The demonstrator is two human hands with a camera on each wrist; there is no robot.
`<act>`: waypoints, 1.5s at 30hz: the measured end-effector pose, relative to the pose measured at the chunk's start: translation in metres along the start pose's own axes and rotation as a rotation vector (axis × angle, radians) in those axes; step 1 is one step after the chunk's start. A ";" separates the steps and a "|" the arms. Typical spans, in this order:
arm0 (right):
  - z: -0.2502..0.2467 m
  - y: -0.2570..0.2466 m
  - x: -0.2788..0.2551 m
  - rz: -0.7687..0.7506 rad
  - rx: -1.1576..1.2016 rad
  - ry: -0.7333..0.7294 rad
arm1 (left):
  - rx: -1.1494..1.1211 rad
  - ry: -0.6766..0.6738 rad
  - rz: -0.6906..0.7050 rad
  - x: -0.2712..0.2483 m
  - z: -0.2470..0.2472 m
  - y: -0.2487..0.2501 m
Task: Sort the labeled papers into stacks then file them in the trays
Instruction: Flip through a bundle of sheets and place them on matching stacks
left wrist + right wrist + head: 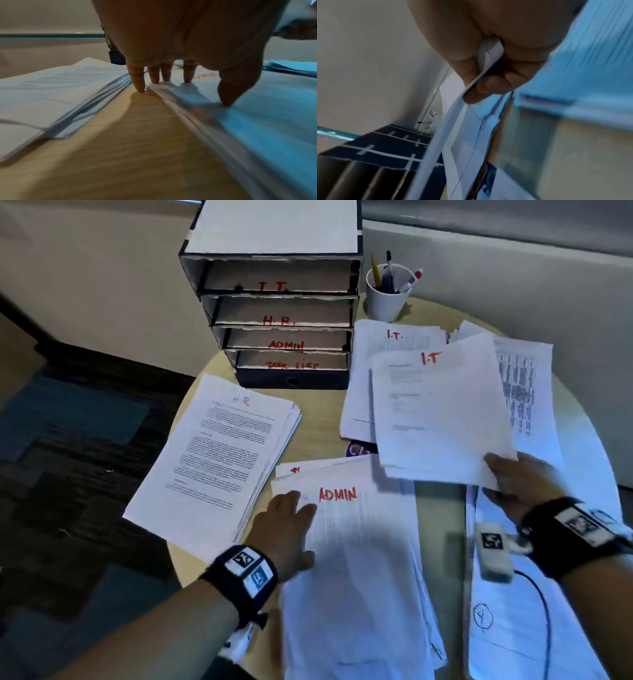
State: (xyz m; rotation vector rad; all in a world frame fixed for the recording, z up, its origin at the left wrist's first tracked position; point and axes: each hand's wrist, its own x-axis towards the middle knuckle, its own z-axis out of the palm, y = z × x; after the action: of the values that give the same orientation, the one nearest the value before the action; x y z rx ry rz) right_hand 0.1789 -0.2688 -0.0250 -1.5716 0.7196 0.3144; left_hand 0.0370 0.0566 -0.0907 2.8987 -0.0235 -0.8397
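My right hand (pixel 513 477) pinches the near right corner of a thin bundle of I.T. papers (pixel 442 412) and holds it above the table; in the right wrist view thumb and fingers (pixel 488 86) clamp the white edge of the I.T. papers (pixel 447 121). My left hand (pixel 291 518) lies with straight fingers on the top left corner of the ADMIN stack (pixel 356 559); its fingertips (pixel 155 79) press on the ADMIN stack (pixel 257 108). An H.R. stack (pixel 219 457) lies at the left, and another I.T. stack (pixel 383 364) at the back. The tray tower (pixel 277 313) carries the labels I.T., H.R., ADMIN and TASK LIST.
A white cup of pens (pixel 388 290) stands right of the tower. More printed sheets (pixel 524 385) lie at the right, and a page with a circled 4 (pixel 496 621) at the near right. The round wooden table (pixel 318 419) ends close to the H.R. stack; carpeted floor (pixel 68 440) lies to the left.
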 end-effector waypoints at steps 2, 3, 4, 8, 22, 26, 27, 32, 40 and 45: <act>0.028 -0.004 0.027 -0.043 -0.116 0.069 | -0.048 0.023 0.001 -0.001 0.009 -0.001; 0.040 -0.008 0.039 -0.094 -0.294 0.060 | -0.056 0.029 0.013 -0.001 0.010 -0.001; 0.049 -0.011 0.053 -0.129 -0.487 0.024 | -0.057 0.034 0.025 -0.001 0.011 -0.002; 0.088 -0.035 0.074 -0.300 -0.933 0.040 | -0.081 0.036 0.020 0.000 0.011 -0.004; 0.059 0.078 -0.054 -0.694 -1.108 -0.175 | -0.014 0.091 -0.098 0.022 -0.023 -0.015; 0.047 0.157 -0.103 -0.547 -1.468 -0.358 | 0.004 0.028 -0.165 0.031 -0.030 -0.015; 0.047 0.160 -0.108 -0.531 -1.489 -0.328 | 0.001 0.017 -0.180 0.032 -0.031 -0.013; 0.048 0.150 -0.107 -0.533 -1.419 -0.341 | -0.026 0.066 -0.216 0.026 -0.033 -0.004; 0.026 0.157 -0.095 -0.510 -0.815 -0.084 | -0.578 0.409 0.319 -0.019 -0.013 -0.001; -0.001 0.135 -0.092 -0.321 -0.438 -0.006 | -1.036 0.245 0.270 -0.056 -0.019 0.009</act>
State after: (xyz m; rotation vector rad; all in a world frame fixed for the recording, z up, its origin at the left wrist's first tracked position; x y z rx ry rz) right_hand 0.0261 -0.2442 -0.0779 -2.0679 0.3955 0.2469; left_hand 0.0002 0.0525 -0.0440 1.9287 0.0340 -0.2851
